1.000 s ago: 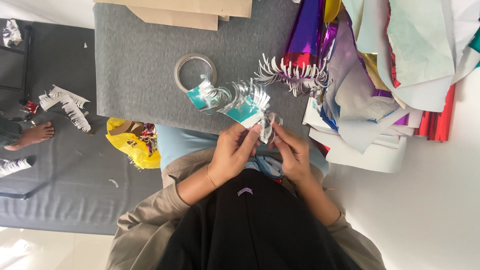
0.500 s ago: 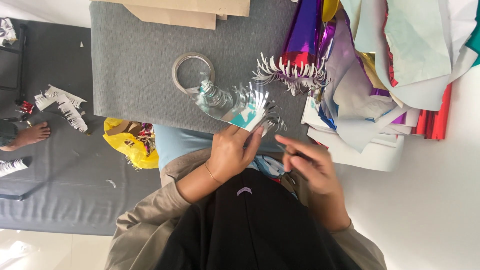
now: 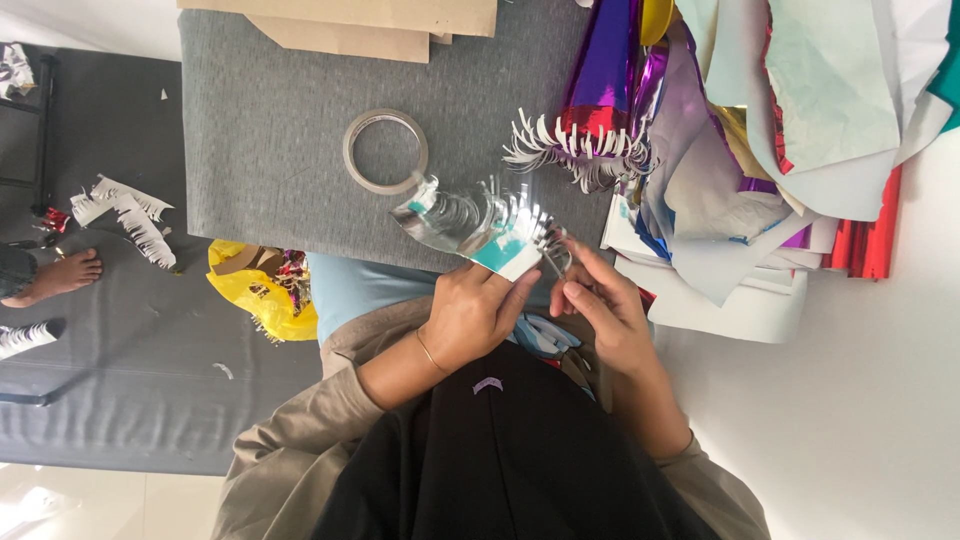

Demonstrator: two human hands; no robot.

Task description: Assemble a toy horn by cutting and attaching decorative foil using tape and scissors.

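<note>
Fringed foil strip (image 3: 480,225) silver, teal patch; tape roll (image 3: 385,151) clear; bag (image 3: 262,290) yellow.

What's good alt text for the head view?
Seen from above, a person's left hand and right hand hold a fringed strip of silver foil over a grey pad. A tape roll lies on the pad just beyond the strip, and a heap of coloured foil sheets sits to the right.

A silver-and-teal foil strip (image 3: 478,228) with curled fringe, held tilted above the grey board's edge
</note>
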